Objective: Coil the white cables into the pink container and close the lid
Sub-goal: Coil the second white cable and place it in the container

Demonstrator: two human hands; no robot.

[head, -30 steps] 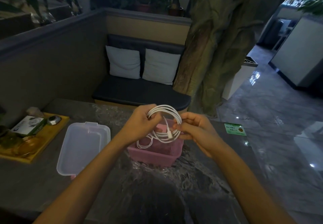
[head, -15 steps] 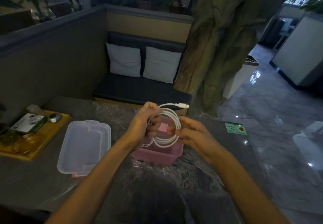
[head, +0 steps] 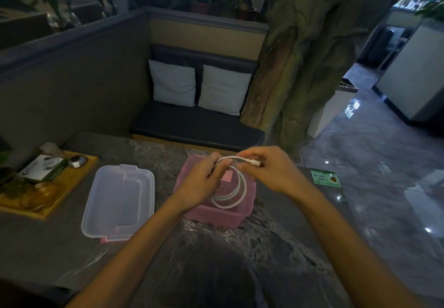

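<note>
A dark stone-patterned desk (head: 60,247) carries everything, with a crinkled clear film spread over its middle. On its far left sits one wooden tray (head: 69,182) holding a small green-and-white box (head: 42,168), a grey rounded object (head: 77,161) and some glassware too dim to make out. Between that tray and the pink container (head: 216,215) lies one clear lid (head: 119,199), flat on the desk, just beside the container and not on it. A single green card (head: 325,178) rests near the desk's right edge, beyond which the glossy floor (head: 384,187) opens wide. Behind the desk stand a dark bench seat (head: 197,127) with two pale cushions (head: 173,83) and, to its right, a thick tree-like column (head: 300,55). The white cable (head: 236,192) is wound in several loops that hang down into the open container, and whether more cables lie under it cannot be told. The left hand (head: 203,182) has its fingers curled round the upper left of the coil, covering much of the container's left side. The right hand (head: 269,170) pinches the cable's free end, its plug (head: 254,162) poking out rightward over the container's far rim. Both forearms reach in from the near edge, leaving open desk in front of the container and between the lid and the tray.
</note>
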